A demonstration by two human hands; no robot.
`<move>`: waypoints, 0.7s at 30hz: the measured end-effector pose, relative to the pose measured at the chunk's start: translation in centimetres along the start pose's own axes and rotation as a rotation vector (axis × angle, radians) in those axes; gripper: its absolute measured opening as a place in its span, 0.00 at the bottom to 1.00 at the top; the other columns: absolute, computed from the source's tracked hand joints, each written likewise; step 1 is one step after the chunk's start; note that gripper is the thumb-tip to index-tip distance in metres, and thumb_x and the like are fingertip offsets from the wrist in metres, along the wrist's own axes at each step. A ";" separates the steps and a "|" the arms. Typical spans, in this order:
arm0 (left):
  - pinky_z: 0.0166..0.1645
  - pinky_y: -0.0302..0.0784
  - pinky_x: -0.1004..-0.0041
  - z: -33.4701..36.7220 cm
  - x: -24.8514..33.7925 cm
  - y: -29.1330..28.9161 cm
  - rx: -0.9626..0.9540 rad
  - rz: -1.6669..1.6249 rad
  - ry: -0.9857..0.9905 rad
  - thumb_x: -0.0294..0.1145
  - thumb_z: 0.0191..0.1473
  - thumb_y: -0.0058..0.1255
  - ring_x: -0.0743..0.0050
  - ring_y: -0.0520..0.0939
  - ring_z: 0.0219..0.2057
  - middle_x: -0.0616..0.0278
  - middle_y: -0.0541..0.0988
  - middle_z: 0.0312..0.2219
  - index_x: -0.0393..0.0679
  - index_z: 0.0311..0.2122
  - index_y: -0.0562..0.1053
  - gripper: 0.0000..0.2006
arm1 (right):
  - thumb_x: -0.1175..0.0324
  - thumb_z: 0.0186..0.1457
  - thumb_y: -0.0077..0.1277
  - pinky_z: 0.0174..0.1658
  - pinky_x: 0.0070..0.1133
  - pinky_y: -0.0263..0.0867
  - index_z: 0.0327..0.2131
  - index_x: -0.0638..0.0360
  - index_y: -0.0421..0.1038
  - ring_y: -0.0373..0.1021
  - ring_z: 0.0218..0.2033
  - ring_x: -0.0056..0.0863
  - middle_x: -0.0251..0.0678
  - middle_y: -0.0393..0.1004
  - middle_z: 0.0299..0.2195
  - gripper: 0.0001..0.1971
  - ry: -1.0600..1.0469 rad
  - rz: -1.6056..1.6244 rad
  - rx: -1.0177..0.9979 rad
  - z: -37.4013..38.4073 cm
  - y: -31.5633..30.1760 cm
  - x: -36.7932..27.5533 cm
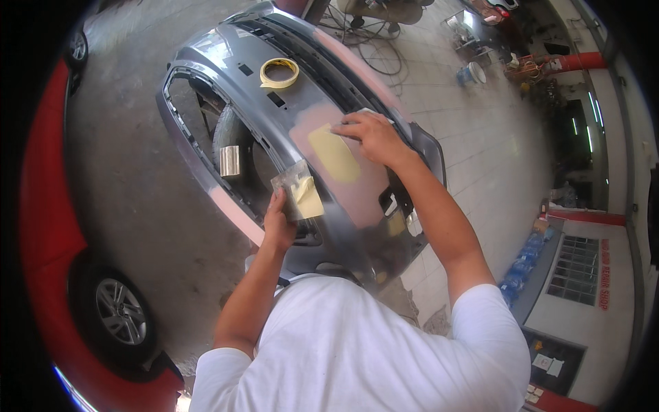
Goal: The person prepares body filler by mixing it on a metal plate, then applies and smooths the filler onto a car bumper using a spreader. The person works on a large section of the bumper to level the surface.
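Yellow putty (311, 200), apparently, on plate (288, 178) in left hand (279, 224).

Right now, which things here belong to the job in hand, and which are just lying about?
Belongs to the job:
car bumper
plate with yellow paste, in the left hand
yellow patch, by the right hand

Apparently just lying about:
tape roll, on the bumper
white bucket
blue bundles

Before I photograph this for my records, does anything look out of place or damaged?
Perhaps the tape roll, lying loose on the grey bumper. The bumper's finish also looks uneven: a yellow patch sits within a pink area near the right hand, unlike the grey around it.
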State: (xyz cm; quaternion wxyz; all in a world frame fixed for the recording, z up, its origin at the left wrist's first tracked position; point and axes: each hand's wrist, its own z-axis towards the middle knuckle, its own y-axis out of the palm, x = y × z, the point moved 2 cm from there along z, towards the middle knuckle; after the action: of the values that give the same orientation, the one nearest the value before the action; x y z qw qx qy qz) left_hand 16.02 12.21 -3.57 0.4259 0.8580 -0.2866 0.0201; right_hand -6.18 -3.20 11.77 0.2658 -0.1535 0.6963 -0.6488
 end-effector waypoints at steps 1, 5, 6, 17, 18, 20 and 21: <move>0.65 0.69 0.65 -0.2 0.1 0.0 -0.003 -0.005 0.011 0.46 0.69 0.50 0.72 0.76 0.59 0.71 0.77 0.57 0.52 0.63 0.68 0.21 | 0.78 0.51 0.52 0.60 0.37 0.62 0.51 0.40 0.81 0.72 0.54 0.39 0.34 0.78 0.50 0.25 -0.013 0.003 -0.024 1.6 0.9 0.4; 0.65 0.69 0.64 -0.1 -0.2 -0.3 -0.043 -0.015 0.062 0.46 0.69 0.50 0.71 0.76 0.59 0.71 0.76 0.57 0.52 0.63 0.68 0.22 | 0.77 0.52 0.54 0.60 0.37 0.61 0.52 0.38 0.81 0.70 0.56 0.39 0.33 0.77 0.52 0.25 -0.022 0.000 0.020 -1.2 2.7 0.7; 0.65 0.69 0.64 0.1 -0.4 -0.4 -0.061 -0.007 0.072 0.46 0.69 0.49 0.71 0.76 0.59 0.71 0.76 0.57 0.52 0.63 0.68 0.22 | 0.77 0.52 0.54 0.61 0.37 0.61 0.53 0.38 0.80 0.70 0.57 0.39 0.33 0.76 0.53 0.25 -0.020 -0.013 0.029 -3.2 3.1 0.9; 0.62 0.69 0.70 -1.8 -0.1 3.4 -0.019 0.288 0.389 0.43 0.72 0.46 0.74 0.76 0.55 0.67 0.78 0.55 0.43 0.63 0.70 0.21 | 0.79 0.51 0.52 0.63 0.44 0.56 0.54 0.36 0.80 0.67 0.61 0.42 0.37 0.73 0.55 0.28 0.066 0.015 0.058 -17.0 0.8 -1.9; 0.61 0.69 0.71 -1.9 -0.1 3.8 -0.085 0.410 0.499 0.42 0.72 0.46 0.76 0.76 0.54 0.66 0.79 0.53 0.41 0.62 0.71 0.21 | 0.78 0.52 0.52 0.63 0.45 0.56 0.54 0.36 0.80 0.66 0.61 0.42 0.37 0.73 0.54 0.27 0.036 0.020 0.121 -15.9 -0.8 -3.8; 0.56 0.71 0.73 -3.8 -0.4 6.4 -0.155 0.603 0.632 0.41 0.72 0.46 0.78 0.76 0.50 0.64 0.81 0.48 0.39 0.59 0.74 0.19 | 0.78 0.49 0.56 0.63 0.43 0.57 0.51 0.39 0.81 0.68 0.60 0.40 0.35 0.75 0.52 0.26 -0.044 0.013 0.249 -14.2 -3.3 -7.1; 0.54 0.71 0.74 -4.9 -0.8 7.8 -0.194 0.695 0.694 0.40 0.72 0.47 0.79 0.76 0.48 0.63 0.82 0.46 0.38 0.57 0.75 0.19 | 0.77 0.49 0.56 0.63 0.43 0.57 0.51 0.39 0.81 0.68 0.59 0.41 0.36 0.75 0.52 0.25 -0.062 0.033 0.254 -13.7 -3.4 -8.3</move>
State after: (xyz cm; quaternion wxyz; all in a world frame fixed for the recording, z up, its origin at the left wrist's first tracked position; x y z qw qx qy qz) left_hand 12.41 12.54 4.92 0.5418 0.6110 -0.3976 0.4183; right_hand -7.66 12.36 16.74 0.3152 -0.1273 0.6023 -0.7223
